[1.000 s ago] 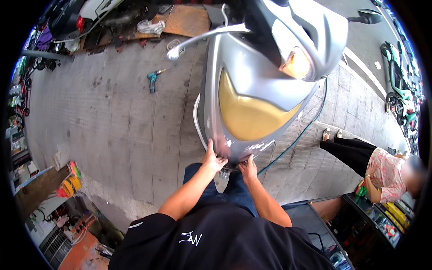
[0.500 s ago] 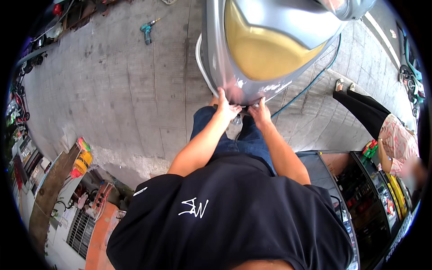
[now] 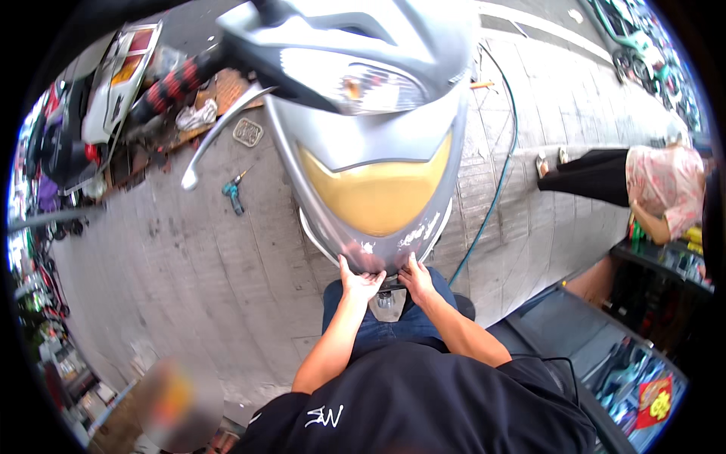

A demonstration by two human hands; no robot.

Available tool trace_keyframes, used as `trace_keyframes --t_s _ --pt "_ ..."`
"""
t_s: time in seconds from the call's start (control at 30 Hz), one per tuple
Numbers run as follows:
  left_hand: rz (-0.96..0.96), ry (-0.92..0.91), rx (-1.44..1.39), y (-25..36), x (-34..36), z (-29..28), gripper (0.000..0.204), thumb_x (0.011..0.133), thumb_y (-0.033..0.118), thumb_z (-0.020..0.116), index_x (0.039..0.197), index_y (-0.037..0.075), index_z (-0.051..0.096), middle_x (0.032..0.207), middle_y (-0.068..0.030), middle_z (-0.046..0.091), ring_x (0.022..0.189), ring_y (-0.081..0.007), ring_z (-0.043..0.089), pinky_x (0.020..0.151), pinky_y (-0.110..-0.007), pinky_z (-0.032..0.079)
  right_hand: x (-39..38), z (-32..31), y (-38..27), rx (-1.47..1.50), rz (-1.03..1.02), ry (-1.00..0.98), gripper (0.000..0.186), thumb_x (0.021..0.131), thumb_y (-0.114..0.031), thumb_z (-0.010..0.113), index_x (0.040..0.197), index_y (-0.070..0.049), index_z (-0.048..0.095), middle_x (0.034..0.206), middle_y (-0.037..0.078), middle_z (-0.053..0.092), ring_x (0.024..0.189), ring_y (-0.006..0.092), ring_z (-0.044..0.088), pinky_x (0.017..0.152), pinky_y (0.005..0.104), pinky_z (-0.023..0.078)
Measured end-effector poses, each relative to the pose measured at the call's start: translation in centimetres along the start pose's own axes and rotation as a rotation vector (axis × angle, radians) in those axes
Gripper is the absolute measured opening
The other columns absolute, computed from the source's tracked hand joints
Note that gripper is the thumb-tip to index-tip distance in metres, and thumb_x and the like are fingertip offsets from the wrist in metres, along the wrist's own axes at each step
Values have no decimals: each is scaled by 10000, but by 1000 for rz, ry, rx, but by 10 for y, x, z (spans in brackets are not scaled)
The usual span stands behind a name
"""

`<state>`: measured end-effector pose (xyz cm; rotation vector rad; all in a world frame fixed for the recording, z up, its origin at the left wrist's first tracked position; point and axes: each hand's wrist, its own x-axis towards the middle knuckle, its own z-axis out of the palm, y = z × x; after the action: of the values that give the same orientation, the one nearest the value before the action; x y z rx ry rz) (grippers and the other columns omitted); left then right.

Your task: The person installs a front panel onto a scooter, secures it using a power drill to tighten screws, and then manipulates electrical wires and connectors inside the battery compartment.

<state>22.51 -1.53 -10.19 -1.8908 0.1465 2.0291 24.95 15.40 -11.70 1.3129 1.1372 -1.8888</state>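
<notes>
A scooter's silver front cover [image 3: 301, 163] with a gold panel [image 3: 378, 200] faces me, its paint scuffed white and pinkish near the lower tip. Both hands are at that lower edge. My left hand [image 3: 361, 283] grips it on the left, thumb raised against the painted face, the fingers curled partly out of sight. On the right, my right hand [image 3: 417, 280] holds the edge the same way, its fingertips hidden underneath. Between the hands, below the tip, a greyish part [image 3: 386, 300] shows near my knees. Higher up are the headlight [image 3: 382, 89] and a brake lever [image 3: 215, 140].
A teal power drill [image 3: 233, 197] lies on the paving at left, near a small metal tray [image 3: 247, 132]. The green hose [image 3: 499, 178] runs along the right. A person [image 3: 658, 178] stands farther right, beside a glass display case [image 3: 582, 325]. Parked scooters line the far left.
My view has tilted up, so the headlight, handlebar and brake lever now show. Both hands remain at the cover's lower edge, with little change in their grip.
</notes>
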Motion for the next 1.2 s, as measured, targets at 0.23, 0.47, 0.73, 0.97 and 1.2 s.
trace_keyframes --t_s 0.23,0.47,0.73,0.97,1.2 --pt "-74 -117 154 13 -11 6 1391 698 858 521 1450 -112 -134 1540 -313 30 1417 -448 174 1162 -511 234 8 2 -1 -267 -173 163 521 839 -537 701 826 -71 470 679 -4 473 561 82 429 502 235 377" --pt "24 -309 430 86 -76 48 1314 789 743 564 1425 -130 -186 1529 -337 8 1351 -495 301 1071 -563 372 -7 18 -19 -866 -412 297 577 838 -564 673 832 7 594 782 132 635 775 189 637 691 341 504" --pt "433 -237 636 56 -150 126 1194 740 575 758 1545 134 -4 1558 -279 -117 1427 -490 79 1146 -539 222 -10 19 -79 -554 -495 23 281 921 -223 666 777 8 599 681 57 622 539 148 631 495 274 523" --pt "556 -499 696 58 -129 60 1023 817 563 687 1527 49 160 1572 -194 167 1441 -348 195 1142 -476 230 -15 19 -96 -540 -444 -100 264 965 -228 606 974 35 621 798 74 654 593 149 633 552 267 532" --pt "660 -632 881 60 -124 49 1022 872 529 622 1475 -126 120 1548 -298 174 1454 -319 206 1161 -349 202 -56 84 -121 -748 -638 78 425 935 -408 630 1004 -2 523 781 38 546 605 121 534 566 264 521"
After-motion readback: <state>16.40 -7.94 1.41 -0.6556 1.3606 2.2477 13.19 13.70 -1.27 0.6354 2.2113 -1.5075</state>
